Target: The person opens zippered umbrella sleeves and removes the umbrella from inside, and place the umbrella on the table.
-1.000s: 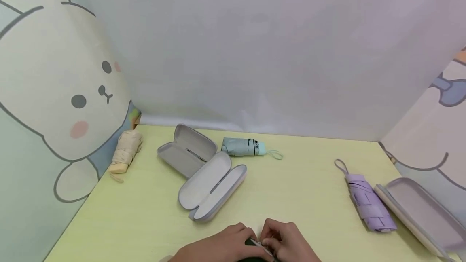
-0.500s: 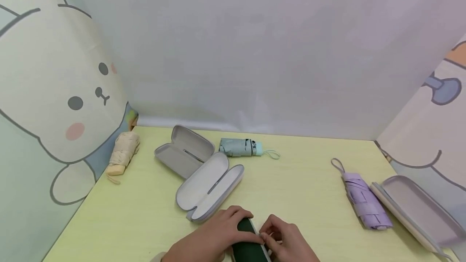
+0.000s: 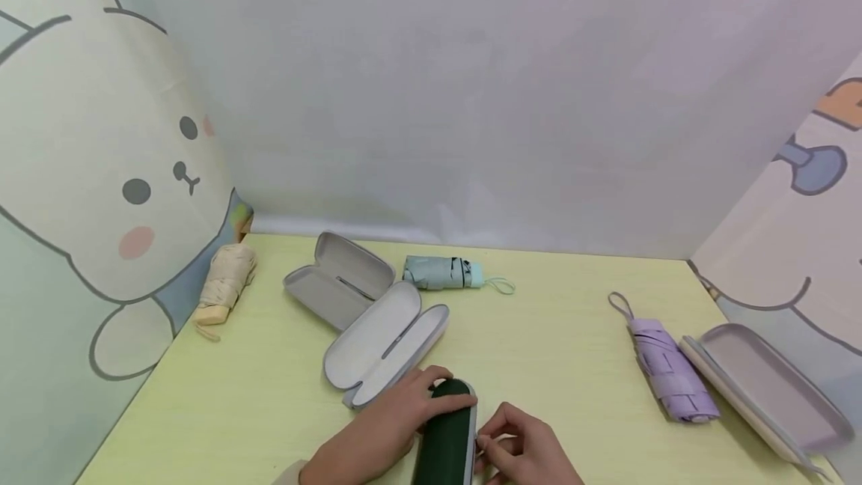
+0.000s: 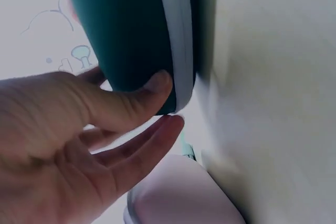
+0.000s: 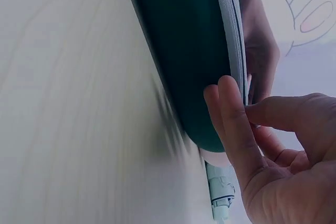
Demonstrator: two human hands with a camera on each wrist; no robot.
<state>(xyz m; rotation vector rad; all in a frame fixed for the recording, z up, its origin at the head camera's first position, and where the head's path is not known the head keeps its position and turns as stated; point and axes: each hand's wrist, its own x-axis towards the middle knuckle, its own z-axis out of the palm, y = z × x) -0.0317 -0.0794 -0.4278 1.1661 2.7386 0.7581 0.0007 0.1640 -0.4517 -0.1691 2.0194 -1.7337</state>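
Note:
A dark green zippered case [image 3: 441,436] with a pale zip band [image 5: 231,30] lies at the table's near edge in the head view. My left hand [image 3: 390,421] grips its far end, the thumb [image 4: 157,82] across the top and the other fingers round the end. At the case's right side, my right hand [image 3: 525,444] pinches at the zip between thumb and fingers. In the right wrist view its fingertips [image 5: 228,85] lie right at the zip band; the zip pull is mostly hidden by them. The band's edges run close together where they show.
Two open glasses cases, grey [image 3: 330,294] and white-lined [image 3: 370,343], lie ahead to the left. Folded umbrellas are spread around: teal [image 3: 438,273], cream [image 3: 227,279] and purple [image 3: 670,373]. An open pinkish case [image 3: 774,388] lies at the right edge. A wall [image 3: 438,96] stands behind the table.
The green case has come further into view and turned to point away from me. My left hand has moved forward with it; my right hand sits further back along its side, at the zip.

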